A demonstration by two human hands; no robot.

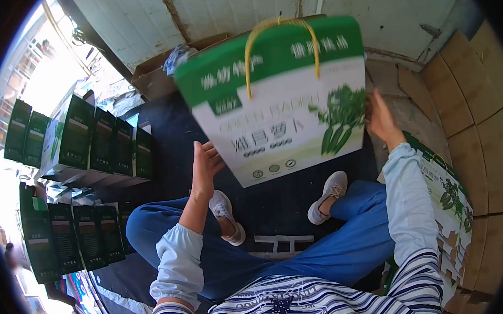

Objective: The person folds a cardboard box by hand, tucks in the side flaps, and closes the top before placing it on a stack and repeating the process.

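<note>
A green and white carton (283, 109) with radish pictures and a yellow rope handle (281, 24) is upright and slightly tilted in front of me, its edges a little blurred. My left hand (206, 162) is at its lower left side, thumb up, fingers partly behind the edge. On the right side, my right hand (380, 117) presses against the carton's edge, its fingers partly hidden behind it. The carton is between both hands.
Rows of green cartons (77, 139) stand at the left, with more (75, 237) below them. Flat printed cartons (447, 197) lie at my right, beside stacked brown boxes (474, 126). An open brown box (152, 79) sits by the wall. My shoes (329, 197) rest on the black floor.
</note>
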